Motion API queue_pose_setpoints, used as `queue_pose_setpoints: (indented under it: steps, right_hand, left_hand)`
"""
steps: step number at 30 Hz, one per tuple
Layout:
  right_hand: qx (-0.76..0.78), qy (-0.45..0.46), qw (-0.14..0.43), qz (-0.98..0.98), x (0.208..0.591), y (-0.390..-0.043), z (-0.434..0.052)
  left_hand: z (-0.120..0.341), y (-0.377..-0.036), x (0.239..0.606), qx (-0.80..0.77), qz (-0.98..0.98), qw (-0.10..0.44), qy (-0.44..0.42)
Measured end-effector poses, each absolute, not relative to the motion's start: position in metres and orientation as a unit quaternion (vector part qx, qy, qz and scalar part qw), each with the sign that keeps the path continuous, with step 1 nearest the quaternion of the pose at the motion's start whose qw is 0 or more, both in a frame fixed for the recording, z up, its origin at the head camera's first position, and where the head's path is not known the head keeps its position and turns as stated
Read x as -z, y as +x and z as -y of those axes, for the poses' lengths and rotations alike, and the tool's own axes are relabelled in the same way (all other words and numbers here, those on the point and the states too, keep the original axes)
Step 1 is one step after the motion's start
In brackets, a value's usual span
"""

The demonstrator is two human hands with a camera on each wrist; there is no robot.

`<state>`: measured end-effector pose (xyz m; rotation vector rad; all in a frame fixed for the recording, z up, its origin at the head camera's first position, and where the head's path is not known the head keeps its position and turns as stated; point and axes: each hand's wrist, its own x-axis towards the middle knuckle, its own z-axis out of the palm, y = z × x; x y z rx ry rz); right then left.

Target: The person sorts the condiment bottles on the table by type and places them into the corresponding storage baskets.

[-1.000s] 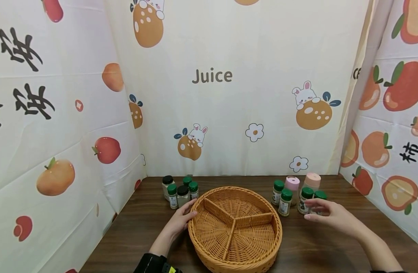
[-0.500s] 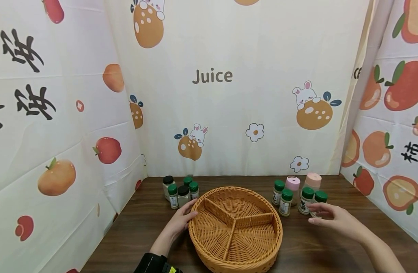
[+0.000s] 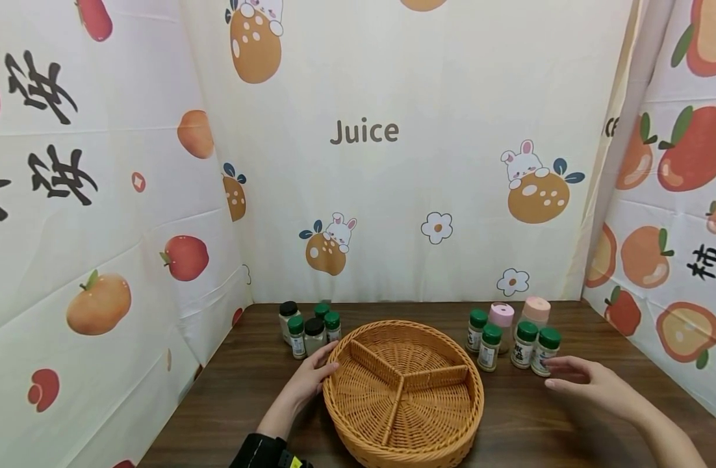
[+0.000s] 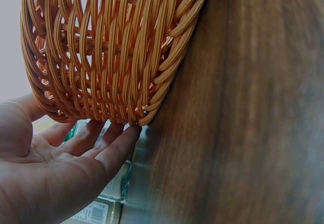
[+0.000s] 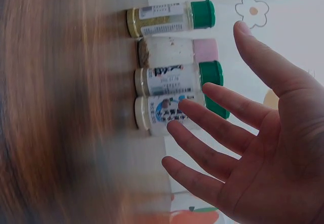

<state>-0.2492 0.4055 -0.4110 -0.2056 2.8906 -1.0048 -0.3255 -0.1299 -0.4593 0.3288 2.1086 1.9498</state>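
Since a second ago, the right hand (image 3: 598, 383) has drawn back off the green-capped jar (image 3: 546, 351) and now hovers just beside it, fingers spread and holding nothing. That jar stands upright on the wooden table (image 3: 545, 422), right of the wicker basket (image 3: 403, 390), at the end of its row. On the basket's left rim, the left hand (image 3: 308, 379) rests with straight fingers.

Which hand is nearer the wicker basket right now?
Left. The left hand rests its fingers against the outer left wall of the wicker basket. The right hand hovers open and apart to the basket's right, beside the green-capped spice jars.
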Motion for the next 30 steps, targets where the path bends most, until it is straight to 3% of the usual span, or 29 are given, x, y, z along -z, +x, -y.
queue_pose_setpoints:
  steps: [30]
  right_hand:
    - [0.333,-0.018,0.059,-0.941,0.42,-0.237,-0.44]
  left_hand:
    - [0.13,-0.325,0.458,-0.671,-0.723,0.127,0.107]
